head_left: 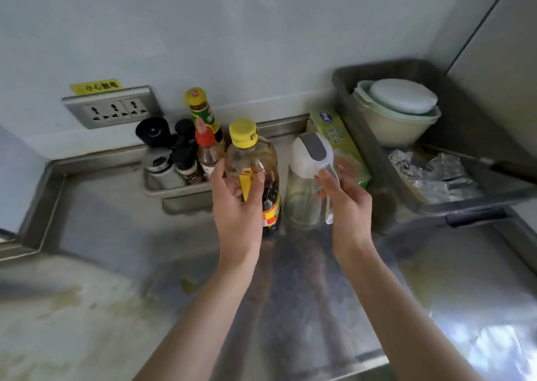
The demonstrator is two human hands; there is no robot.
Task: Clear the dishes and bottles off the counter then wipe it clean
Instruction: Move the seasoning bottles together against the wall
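Gripping yellow-capped bottle (252,159) with left hand (236,206), clasping handle of white-lidded dispenser (308,159) with right hand (347,206), over stained counter (116,235), beside condiment rack (180,191) and tray (470,125) of bowls (398,122).

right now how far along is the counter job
Done: nothing that shows for certain. In hand: the left hand grips the yellow-capped bottle, the right hand holds the white-lidded dispenser by its handle. Left: the condiment rack and green box at the wall, then wiping the stained counter.
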